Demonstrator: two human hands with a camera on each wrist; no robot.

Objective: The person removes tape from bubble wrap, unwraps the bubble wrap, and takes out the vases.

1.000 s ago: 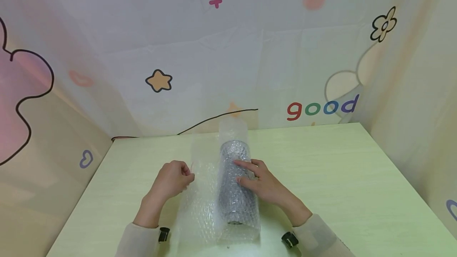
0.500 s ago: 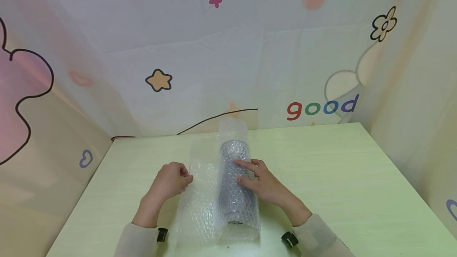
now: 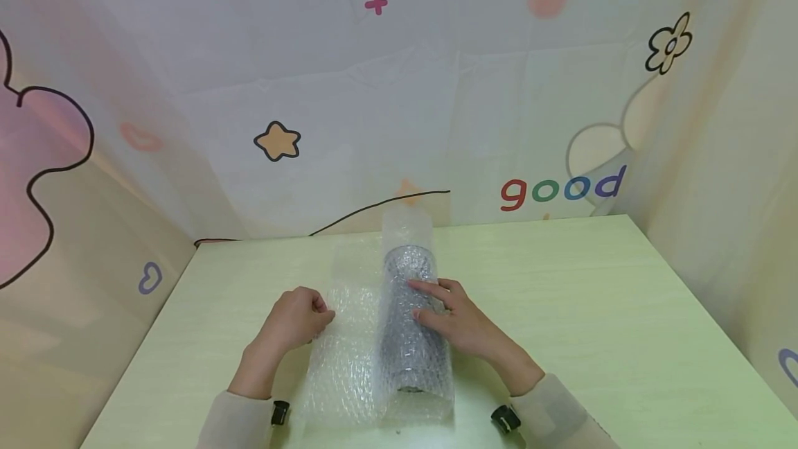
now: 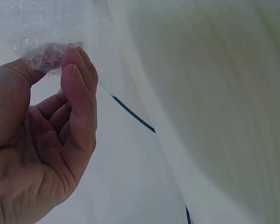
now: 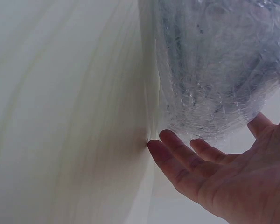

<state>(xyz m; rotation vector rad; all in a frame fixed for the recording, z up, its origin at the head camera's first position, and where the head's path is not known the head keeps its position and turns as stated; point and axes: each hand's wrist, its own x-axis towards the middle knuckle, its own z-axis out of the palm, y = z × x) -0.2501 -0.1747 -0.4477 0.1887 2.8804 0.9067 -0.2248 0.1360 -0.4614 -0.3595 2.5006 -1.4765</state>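
Note:
A grey cylinder (image 3: 413, 345), rolled in clear bubble wrap, lies lengthwise on the pale table. From its left side a loose flap of bubble wrap (image 3: 349, 380) spreads out. My left hand (image 3: 298, 319) pinches the flap's left edge between thumb and fingertips; in the left wrist view the crumpled film (image 4: 45, 58) shows between them. Over the cylinder's right side rests my right hand (image 3: 464, 324), fingers spread and fairly straight. The right wrist view has the wrapped cylinder (image 5: 219, 60) above the fingers, with the lower fingertips close to the tabletop. The wrap hides what the cylinder is.
Wrap extends past the cylinder's far end as a flat strip (image 3: 406, 224) near the table's back edge. A printed cloth backdrop (image 3: 312, 75) rises behind and at both sides of the table (image 3: 580, 317). Black wrist bands show at both sleeves.
My left hand has shifted slightly towards me and to the left with the flap's edge, and the flap lies a little more spread. The right hand and cylinder have stayed still.

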